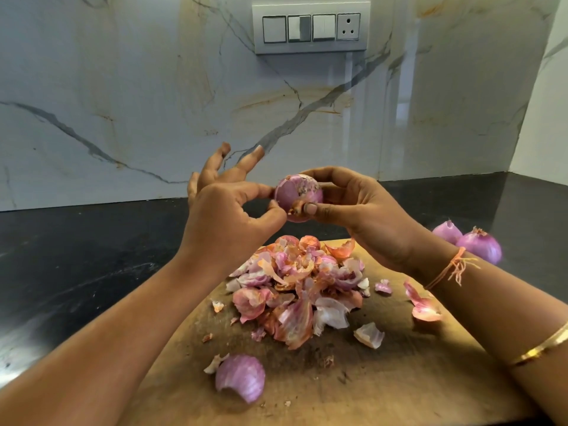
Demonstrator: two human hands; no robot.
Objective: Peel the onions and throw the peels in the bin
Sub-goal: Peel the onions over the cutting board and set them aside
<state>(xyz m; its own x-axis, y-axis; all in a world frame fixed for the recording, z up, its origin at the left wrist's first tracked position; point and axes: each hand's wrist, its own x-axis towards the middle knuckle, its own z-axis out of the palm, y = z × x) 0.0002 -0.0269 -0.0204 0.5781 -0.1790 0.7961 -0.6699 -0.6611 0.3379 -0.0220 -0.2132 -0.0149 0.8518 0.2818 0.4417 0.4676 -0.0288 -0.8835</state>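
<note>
A purple onion [296, 195] with scraps of dry skin is held up above the wooden cutting board [384, 373]. My right hand [356, 210] grips it from the right, thumb on its root end. My left hand [227, 210] pinches the onion's left edge with thumb and forefinger, while its other fingers are spread out behind. A heap of pink and orange peels [295, 287] lies on the board under the hands. A large curved purple peel [241, 378] lies at the board's near left.
Two peeled purple onions [473, 244] rest on the black counter [76, 256] to the right of the board. Loose peel scraps [425, 305] lie on the board's right side. A marble wall with a switch panel [310, 27] rises behind. No bin is in view.
</note>
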